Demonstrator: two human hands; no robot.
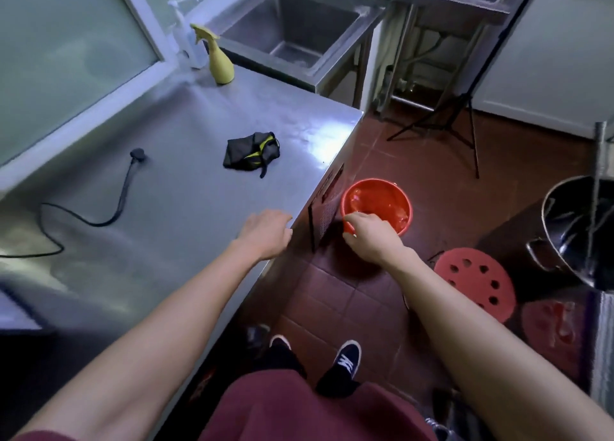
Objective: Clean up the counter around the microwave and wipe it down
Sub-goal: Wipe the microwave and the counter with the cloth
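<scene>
A: Near first. Person in maroon top, dark shoes [347, 357] on red-brown tiled floor [335, 294].

B: Hands?

A: Well apart. Left hand [265, 233] lies on the front edge of the steel counter [172, 188], fingers loosely bent over the lip, holding nothing. Right hand [368, 238] is off the counter, reaching down over the near rim of the red bucket [377, 205] on the floor. Fingers curled, thumb and fingertips look pinched together at the rim. Can't tell whether they're actually gripping the rim or something small.

B: Bucket location?

A: Floor, just beside the counter's side panel, by the vent grille [327, 208].

B: Right side?

A: Red perforated stool [475, 284], then a big dark pot [578, 228] with a metal pole in front.

B: Counter top?

A: Black power cord [109, 208] snaking across, plug [138, 155] lying loose near the frosted window [66, 58]. Black-and-yellow folded cloth [252, 153] mid-counter, apart from everything. Wet-looking glare near the far corner.

B: Far end?

A: Yellow spray bottle [219, 57] upright at the back, a clear pump bottle [187, 32] right behind it. Past that, steel sink [292, 32], a black tripod [442, 125] on the floor.
</scene>
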